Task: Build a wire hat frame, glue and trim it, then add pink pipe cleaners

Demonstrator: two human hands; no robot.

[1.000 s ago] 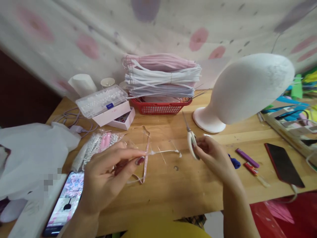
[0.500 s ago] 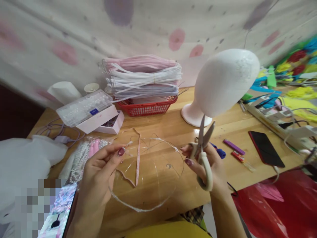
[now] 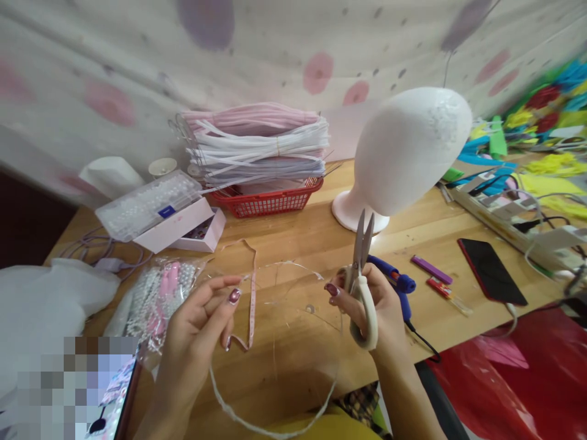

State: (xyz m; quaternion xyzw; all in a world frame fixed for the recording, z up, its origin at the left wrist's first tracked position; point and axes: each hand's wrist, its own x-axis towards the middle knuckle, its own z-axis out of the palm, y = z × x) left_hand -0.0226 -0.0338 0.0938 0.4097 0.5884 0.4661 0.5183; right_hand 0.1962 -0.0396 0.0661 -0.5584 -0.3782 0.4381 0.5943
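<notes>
My left hand (image 3: pixel 195 333) pinches a thin, whitish wrapped wire hoop (image 3: pixel 224 406) between thumb and fingertips. The hoop sags toward me and runs round to my right hand (image 3: pixel 380 299). That hand is closed around white-handled scissors (image 3: pixel 363 287), their blades upward and slightly parted; its thumb and fingertips are at the hoop's right side. Whether they grip the wire cannot be made out. A pink tape measure (image 3: pixel 252 305) lies on the table just beyond my left fingertips. Fine, clear strands show inside the hoop, partly lost against the wood.
A white foam head (image 3: pixel 408 153) stands beyond my right hand. Behind are a red basket (image 3: pixel 275 205) of pipe cleaners and a clear bead box (image 3: pixel 149 205). A blue glue gun (image 3: pixel 389 275), purple lighter (image 3: pixel 431 269) and phone (image 3: pixel 493 272) lie right; bagged pearl strands (image 3: pixel 151 299) lie left.
The scissor blades have come closer together, and the scissors have shifted left. My hands are nearer each other, and the hoop's near side hangs lower. More of the glue gun shows.
</notes>
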